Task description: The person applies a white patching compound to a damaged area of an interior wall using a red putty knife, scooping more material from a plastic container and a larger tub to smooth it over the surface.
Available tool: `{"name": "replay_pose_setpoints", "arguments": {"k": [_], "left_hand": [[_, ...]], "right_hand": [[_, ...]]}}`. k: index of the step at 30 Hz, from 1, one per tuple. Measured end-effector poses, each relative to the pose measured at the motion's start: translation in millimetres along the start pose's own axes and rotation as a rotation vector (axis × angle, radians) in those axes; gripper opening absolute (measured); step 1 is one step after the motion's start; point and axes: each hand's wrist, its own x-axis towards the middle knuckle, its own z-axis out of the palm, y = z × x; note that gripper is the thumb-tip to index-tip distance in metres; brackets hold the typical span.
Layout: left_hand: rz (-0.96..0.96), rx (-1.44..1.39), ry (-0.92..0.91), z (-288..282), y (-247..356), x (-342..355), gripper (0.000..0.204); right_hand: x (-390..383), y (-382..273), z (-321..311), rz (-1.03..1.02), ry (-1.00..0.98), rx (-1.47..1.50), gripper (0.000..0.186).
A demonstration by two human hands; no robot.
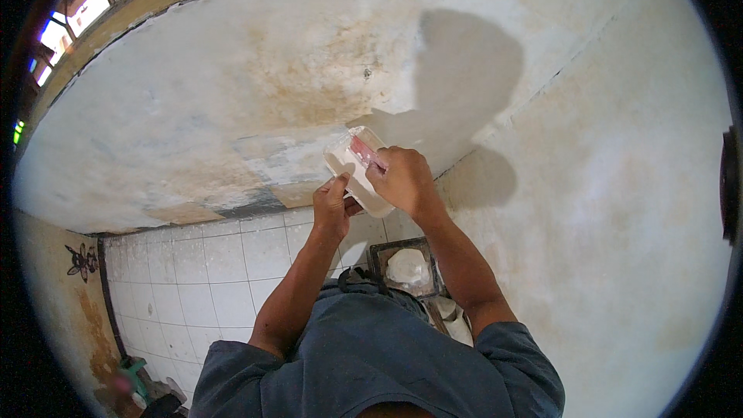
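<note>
In front of my chest, my left hand (333,205) is closed on the edge of a shallow whitish tray (376,202), its thumb over the near left rim. The tray is tilted, and pale paste-like smears show inside it. My right hand (404,178) grips a red, flat-bladed scraper (361,149) marked with white residue. The scraper lies over the far part of the tray; whether its edge touches the bottom I cannot tell. My right fingers hide its near end.
A patchy, stained wall (309,85) rises ahead, meeting a paler wall (604,209) at right. Below lies a white tiled floor (201,286). A dark square container (377,265) holding a white mass (406,267) stands by my right forearm. A window frame (139,1) is upper left.
</note>
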Motion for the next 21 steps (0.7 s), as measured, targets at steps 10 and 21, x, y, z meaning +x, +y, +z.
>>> {"name": "replay_pose_setpoints", "arguments": {"k": [10,21], "left_hand": [[-0.024,0.004,-0.022,1,-2,6,0.035],[-0.020,-0.003,-0.039,0,-4,13,0.036]], "right_hand": [[5,-2,-1,-0.027,-0.006,0.086,0.023],[15,19,1,0.025,0.018,0.147,0.022]]}}
